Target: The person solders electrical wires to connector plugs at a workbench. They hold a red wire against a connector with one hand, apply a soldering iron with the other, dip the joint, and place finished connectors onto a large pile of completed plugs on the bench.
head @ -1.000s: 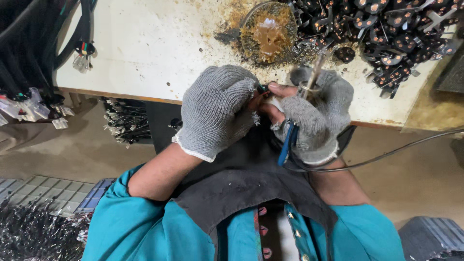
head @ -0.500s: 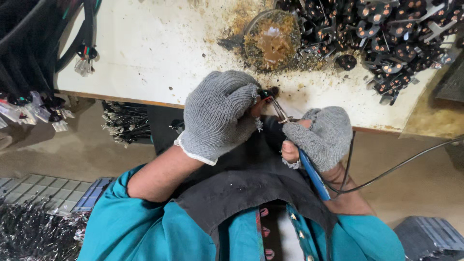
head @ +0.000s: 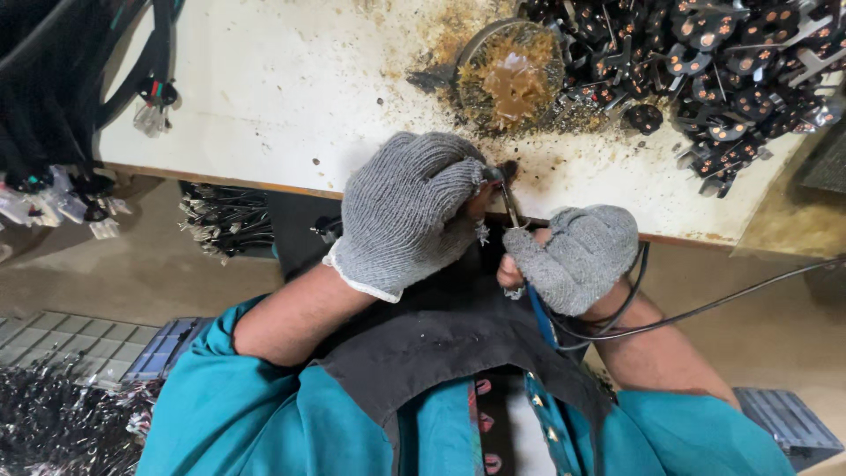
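Soldering step in hand, by the look: left hand (head: pixel 407 211) was closed on a small dark connector (head: pixel 505 169) at the worktop (head: pixel 264 97) edge. Right hand (head: pixel 577 256) was closed round a blue-handled iron (head: pixel 539 313), tip up, just below the part. Next move prob. calls for steady tip contact w/ the part, which sat betw. both hands.

Coarse grey knit cloth gloves (head: pixel 401 211), matt stained white worktop (head: pixel 282 97), glossy black cable (head: pixel 705 308), shiny metal tip (head: pixel 510 204).
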### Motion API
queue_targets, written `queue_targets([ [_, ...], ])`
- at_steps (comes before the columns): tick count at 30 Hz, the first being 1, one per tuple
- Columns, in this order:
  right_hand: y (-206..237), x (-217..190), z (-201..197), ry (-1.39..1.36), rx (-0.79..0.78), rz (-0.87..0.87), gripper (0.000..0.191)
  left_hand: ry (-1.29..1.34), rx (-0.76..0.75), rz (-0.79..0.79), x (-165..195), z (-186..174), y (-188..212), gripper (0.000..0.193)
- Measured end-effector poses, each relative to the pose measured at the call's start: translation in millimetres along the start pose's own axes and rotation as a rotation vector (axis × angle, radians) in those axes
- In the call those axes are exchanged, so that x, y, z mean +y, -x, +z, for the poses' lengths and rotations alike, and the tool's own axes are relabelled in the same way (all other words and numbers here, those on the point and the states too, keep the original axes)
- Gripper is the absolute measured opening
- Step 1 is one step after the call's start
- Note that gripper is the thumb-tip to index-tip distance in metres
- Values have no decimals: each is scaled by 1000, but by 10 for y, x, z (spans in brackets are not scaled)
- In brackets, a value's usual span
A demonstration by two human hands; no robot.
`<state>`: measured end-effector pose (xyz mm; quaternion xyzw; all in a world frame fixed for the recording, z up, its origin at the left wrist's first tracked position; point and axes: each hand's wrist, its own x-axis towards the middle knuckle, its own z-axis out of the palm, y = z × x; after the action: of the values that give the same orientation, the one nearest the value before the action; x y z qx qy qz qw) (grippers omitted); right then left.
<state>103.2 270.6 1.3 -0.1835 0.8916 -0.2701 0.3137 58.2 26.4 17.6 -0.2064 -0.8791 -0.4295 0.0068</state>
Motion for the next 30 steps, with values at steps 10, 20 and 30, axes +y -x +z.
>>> queue_targets([
  [10,70,88,151,-57,-50,152,26,17,15,0,-20,18,29,24],
  [20,160,91,178,-571,138,260,18,16,7,8,-31,11,26,27],
  [30,149,198,222,209,467,-436,17,11,21,19,3,6,19,26],
])
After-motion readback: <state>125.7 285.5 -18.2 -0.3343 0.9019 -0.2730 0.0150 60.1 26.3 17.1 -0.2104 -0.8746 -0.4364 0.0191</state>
